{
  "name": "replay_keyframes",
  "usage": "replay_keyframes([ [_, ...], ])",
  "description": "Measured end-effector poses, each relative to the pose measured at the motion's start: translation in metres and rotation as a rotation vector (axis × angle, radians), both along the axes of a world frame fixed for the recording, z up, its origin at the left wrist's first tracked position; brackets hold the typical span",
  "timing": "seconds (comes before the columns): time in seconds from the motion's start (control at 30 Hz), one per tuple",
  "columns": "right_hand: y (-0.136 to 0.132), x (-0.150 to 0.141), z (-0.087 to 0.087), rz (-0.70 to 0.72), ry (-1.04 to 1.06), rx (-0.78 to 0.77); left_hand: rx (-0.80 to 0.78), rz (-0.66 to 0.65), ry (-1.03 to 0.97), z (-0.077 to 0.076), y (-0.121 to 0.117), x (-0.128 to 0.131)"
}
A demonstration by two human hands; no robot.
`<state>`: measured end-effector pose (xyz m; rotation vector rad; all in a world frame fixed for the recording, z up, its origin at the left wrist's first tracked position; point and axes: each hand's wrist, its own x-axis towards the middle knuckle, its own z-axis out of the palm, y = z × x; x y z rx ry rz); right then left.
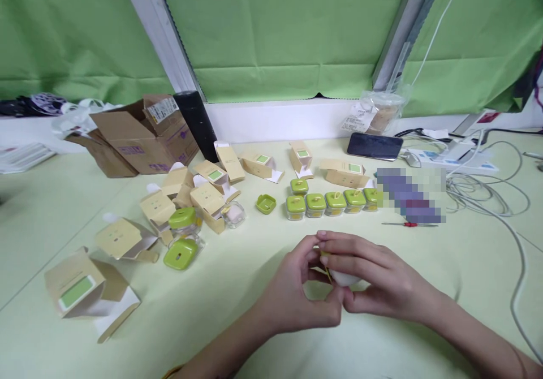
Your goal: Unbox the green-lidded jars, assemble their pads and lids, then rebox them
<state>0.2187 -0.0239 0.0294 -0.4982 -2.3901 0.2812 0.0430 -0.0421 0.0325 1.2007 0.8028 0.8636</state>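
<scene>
Near the front of the table, my left hand (297,294) and my right hand (377,277) meet around a small white piece with a yellow-green edge (344,278). Fingers of both hands curl over it, so most of its shape is hidden. Beyond them stands a row of small clear containers with green lids (335,203), and one more lidded container (299,186) sits behind the row. A loose green lid-like part (266,203) lies to their left. Farther left are a clear container with a pale insert (233,214) and two green lids (181,254) on clear parts.
Several opened small cartons (119,237) spread over the left and back. A brown cardboard box (148,136) and black bottle (195,124) stand behind. To the right are a phone (374,146), a red-handled screwdriver (410,224), a blurred packet (409,195) and tangled cables (479,189).
</scene>
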Motion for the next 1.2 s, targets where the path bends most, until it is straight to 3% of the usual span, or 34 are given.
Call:
replay_keyframes([
  [0.27, -0.001, 0.003, 0.004, 0.002, 0.052, -0.170, 0.023, 0.021, 0.017, -0.001, 0.003, -0.002],
  [0.37, -0.003, 0.005, 0.006, -0.030, 0.040, -0.325, 0.076, 0.012, 0.032, -0.001, 0.005, -0.005],
  [0.53, 0.000, 0.009, 0.005, -0.146, 0.211, -0.573, 0.259, 0.101, 0.164, -0.001, 0.007, -0.010],
  [0.93, 0.004, 0.009, -0.003, -0.161, 0.317, -0.497, 0.395, 0.160, 0.183, -0.007, 0.006, -0.012],
  [1.07, 0.005, 0.007, -0.007, -0.112, 0.392, -0.582, 0.425, 0.144, 0.160, -0.012, 0.010, -0.015],
  [1.2, 0.007, 0.006, -0.007, -0.063, 0.306, -0.740, 0.472, 0.069, 0.200, -0.014, 0.015, -0.016],
])
